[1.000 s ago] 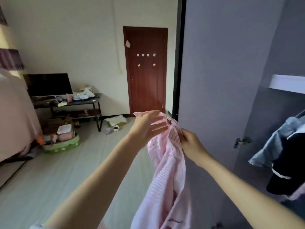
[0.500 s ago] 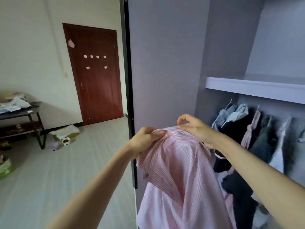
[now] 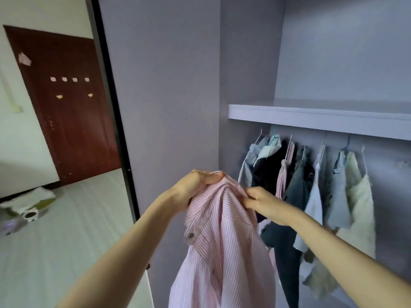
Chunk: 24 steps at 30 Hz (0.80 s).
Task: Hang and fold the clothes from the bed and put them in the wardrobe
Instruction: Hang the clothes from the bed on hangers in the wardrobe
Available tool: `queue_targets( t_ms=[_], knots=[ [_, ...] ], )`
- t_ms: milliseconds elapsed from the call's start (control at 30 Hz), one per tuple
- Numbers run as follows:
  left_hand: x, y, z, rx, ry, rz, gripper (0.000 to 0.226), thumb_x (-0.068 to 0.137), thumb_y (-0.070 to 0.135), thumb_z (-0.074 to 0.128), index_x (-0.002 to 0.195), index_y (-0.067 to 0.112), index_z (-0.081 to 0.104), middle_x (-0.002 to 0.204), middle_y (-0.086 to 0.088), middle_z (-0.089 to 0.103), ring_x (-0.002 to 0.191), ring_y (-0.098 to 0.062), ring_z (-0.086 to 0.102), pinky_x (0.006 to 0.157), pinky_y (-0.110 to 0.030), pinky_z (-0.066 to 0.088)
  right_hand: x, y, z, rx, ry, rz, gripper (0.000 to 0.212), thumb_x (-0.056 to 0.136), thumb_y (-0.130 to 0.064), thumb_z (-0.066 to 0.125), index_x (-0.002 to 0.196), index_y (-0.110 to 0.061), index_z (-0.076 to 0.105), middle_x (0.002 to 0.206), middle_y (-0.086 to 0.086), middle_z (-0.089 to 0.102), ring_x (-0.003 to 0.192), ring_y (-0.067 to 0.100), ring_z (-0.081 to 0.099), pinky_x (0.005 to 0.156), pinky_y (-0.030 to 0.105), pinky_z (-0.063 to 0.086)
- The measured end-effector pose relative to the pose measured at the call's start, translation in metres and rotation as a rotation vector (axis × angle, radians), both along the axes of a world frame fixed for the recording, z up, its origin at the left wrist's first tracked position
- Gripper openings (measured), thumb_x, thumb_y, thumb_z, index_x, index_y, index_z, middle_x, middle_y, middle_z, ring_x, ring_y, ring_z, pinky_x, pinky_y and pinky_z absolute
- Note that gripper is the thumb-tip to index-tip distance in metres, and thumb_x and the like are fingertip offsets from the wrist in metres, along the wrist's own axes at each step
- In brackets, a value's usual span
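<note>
- Both grips are closed on one garment: my left hand bunches the top of the pink striped shirt in curled fingers, thumb laid over the fabric at its highest point.
- My right hand pinches the same shirt just to the right of that peak, fingers curled into the cloth near the collar.
- One shirt, held up in the air in front of the open wardrobe; its long axis runs top to bottom, collar end up at my hands, body hanging down out of the lower edge of view.
- I count two dark buttons showing on the shirt's left side.
- Beyond my right hand, a row of hanging clothes fills the space under the shelf; I make out roughly eight garments, though they overlap and the exact number is unclear.
- They hang from hangers whose hooks rise behind the shelf's front edge.
- To the left, past the wardrobe's dark edge, one dark red door stands shut, with small pale stickers on it.
- On the floor near that door lies a small heap of items, too blurred to name.
</note>
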<state>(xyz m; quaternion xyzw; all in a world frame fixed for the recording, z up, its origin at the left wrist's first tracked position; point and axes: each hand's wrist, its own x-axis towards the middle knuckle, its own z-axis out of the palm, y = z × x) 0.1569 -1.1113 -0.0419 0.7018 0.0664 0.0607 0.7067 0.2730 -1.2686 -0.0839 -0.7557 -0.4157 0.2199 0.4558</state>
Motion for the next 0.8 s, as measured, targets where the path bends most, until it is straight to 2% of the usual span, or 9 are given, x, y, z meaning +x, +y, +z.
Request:
queue_targets(
  t_ms=[133, 200, 267, 400, 467, 533, 667, 733, 800],
  knots=[
    [-0.009, 0.014, -0.003, 0.053, 0.054, 0.042, 0.025, 0.096, 0.017, 0.046, 0.091, 0.007, 0.068, 0.089, -0.007, 0.071, 0.079, -0.017, 0.067, 0.079, -0.026, 0.054, 0.005, -0.004, -0.011, 0.025, 0.228, 0.002, 0.019, 0.096, -0.008, 0.048, 0.106, 0.003, 0.06, 0.097, 0.008, 0.065, 0.091, 0.018, 0.06, 0.081, 0.029, 0.049],
    [-0.013, 0.022, -0.009, 0.223, 0.084, 0.128, 0.025, 0.096, 0.022, 0.05, 0.096, 0.008, 0.071, 0.097, -0.009, 0.072, 0.088, -0.021, 0.068, 0.088, -0.032, 0.053, 0.011, -0.003, -0.003, 0.11, 0.241, -0.031, 0.017, 0.095, -0.007, 0.05, 0.104, 0.003, 0.061, 0.094, 0.007, 0.066, 0.089, 0.018, 0.061, 0.08, 0.029, 0.047],
    [-0.015, 0.029, -0.014, 0.342, 0.113, 0.236, 0.025, 0.094, 0.026, 0.055, 0.095, 0.006, 0.072, 0.099, -0.012, 0.072, 0.09, -0.025, 0.067, 0.089, -0.037, 0.053, 0.013, -0.002, 0.011, 0.183, 0.212, -0.031, 0.011, 0.093, -0.005, 0.051, 0.095, -0.007, 0.062, 0.088, 0.005, 0.065, 0.081, 0.014, 0.061, 0.076, 0.024, 0.047],
    [-0.02, 0.038, -0.025, 0.277, 0.095, 0.247, 0.024, 0.096, 0.026, 0.053, 0.092, 0.01, 0.071, 0.101, -0.013, 0.071, 0.095, -0.027, 0.067, 0.09, -0.038, 0.052, 0.01, 0.004, 0.028, 0.19, 0.143, 0.015, 0.009, 0.091, -0.007, 0.056, 0.095, -0.015, 0.058, 0.079, 0.003, 0.065, 0.068, 0.009, 0.062, 0.064, 0.019, 0.049],
    [-0.019, 0.038, -0.033, 0.221, 0.05, 0.227, 0.023, 0.098, 0.022, 0.049, 0.093, 0.009, 0.068, 0.099, -0.012, 0.069, 0.091, -0.022, 0.064, 0.086, -0.032, 0.051, 0.008, 0.008, 0.031, 0.213, 0.155, 0.016, 0.009, 0.092, -0.006, 0.055, 0.094, -0.015, 0.058, 0.075, 0.001, 0.063, 0.066, 0.008, 0.06, 0.061, 0.018, 0.047],
    [-0.017, 0.038, -0.038, 0.256, 0.01, 0.251, 0.016, 0.097, 0.021, 0.052, 0.088, 0.012, 0.063, 0.089, -0.006, 0.064, 0.083, -0.017, 0.059, 0.076, -0.025, 0.049, 0.007, 0.011, 0.036, 0.255, 0.197, 0.008, 0.012, 0.092, -0.003, 0.052, 0.091, -0.013, 0.059, 0.074, 0.0, 0.06, 0.067, 0.009, 0.057, 0.061, 0.018, 0.045],
    [-0.016, 0.041, -0.049, 0.41, -0.092, 0.23, 0.004, 0.095, 0.019, 0.054, 0.094, 0.018, 0.051, 0.081, -0.01, 0.057, 0.073, -0.018, 0.051, 0.07, -0.029, 0.043, 0.006, 0.016, 0.036, 0.252, 0.204, 0.001, 0.022, 0.093, 0.002, 0.045, 0.086, -0.013, 0.06, 0.083, 0.002, 0.059, 0.076, 0.011, 0.054, 0.069, 0.019, 0.043],
    [-0.015, 0.038, -0.056, 0.53, -0.258, 0.207, 0.006, 0.097, 0.022, 0.051, 0.091, 0.021, 0.047, 0.081, -0.001, 0.054, 0.073, -0.013, 0.048, 0.07, -0.021, 0.041, 0.008, 0.016, 0.034, 0.257, 0.195, -0.04, 0.024, 0.094, 0.003, 0.043, 0.086, -0.013, 0.06, 0.083, 0.002, 0.058, 0.076, 0.011, 0.053, 0.069, 0.02, 0.042],
    [-0.015, 0.03, -0.058, 0.671, -0.356, 0.206, 0.016, 0.09, 0.04, 0.052, 0.086, 0.025, 0.05, 0.083, 0.014, 0.054, 0.078, -0.005, 0.053, 0.076, -0.017, 0.044, 0.011, 0.013, 0.034, 0.279, 0.206, -0.058, 0.025, 0.094, 0.004, 0.043, 0.085, -0.013, 0.059, 0.077, 0.001, 0.055, 0.069, 0.01, 0.051, 0.063, 0.018, 0.041]
  ],
)
